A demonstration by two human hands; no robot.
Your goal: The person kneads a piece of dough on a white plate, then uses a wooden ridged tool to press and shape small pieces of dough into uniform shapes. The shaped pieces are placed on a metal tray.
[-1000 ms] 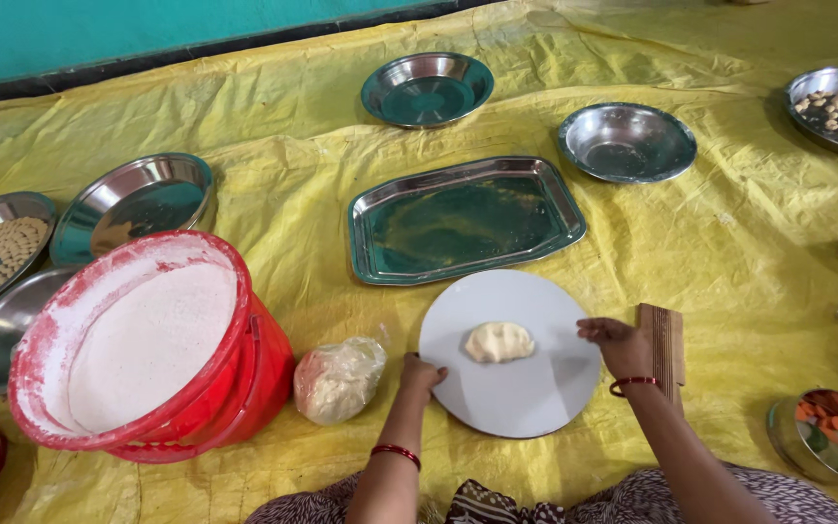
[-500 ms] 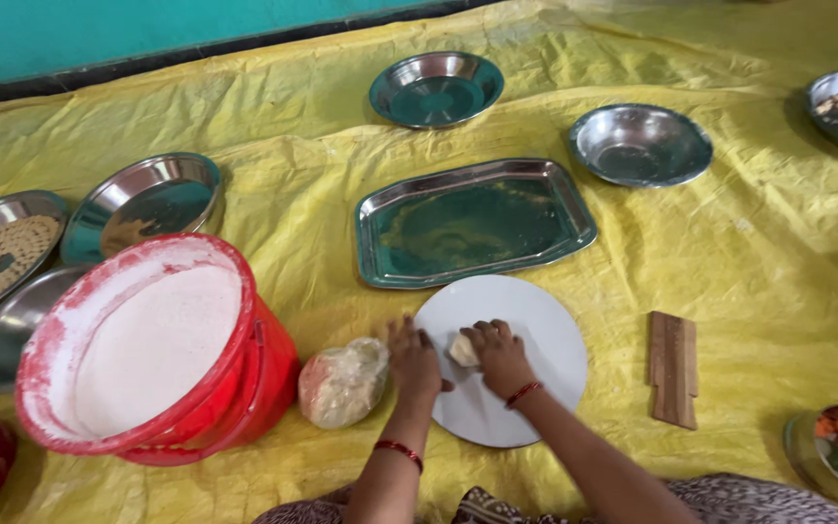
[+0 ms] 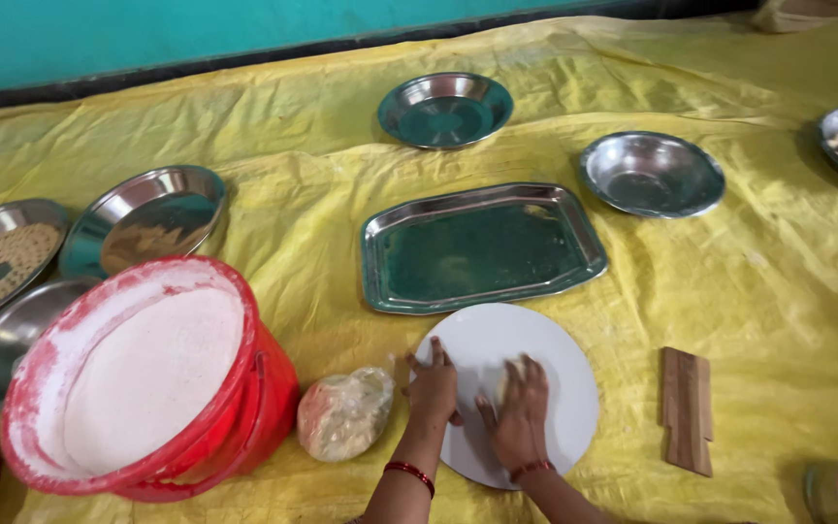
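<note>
Yellow plastic sheet, spread over the floor and bearing every item. Red bucket at lower left, filled with white flour. Rectangular steel tray at centre, just beyond the round white board. Steel bowls and plates lie along the far and left edges, well apart from the hands. Clear plastic bag of dough, between bucket and board, just beside the left hand. Wooden piece, flat on the sheet to the right of the board. Left hand, fingers spread and open, resting on the board's left rim and grasping nothing. Right hand, palm down and flattened over the dough piece, which lies on the board and is mostly hidden beneath it; the fingers are extended, not curled.
</note>
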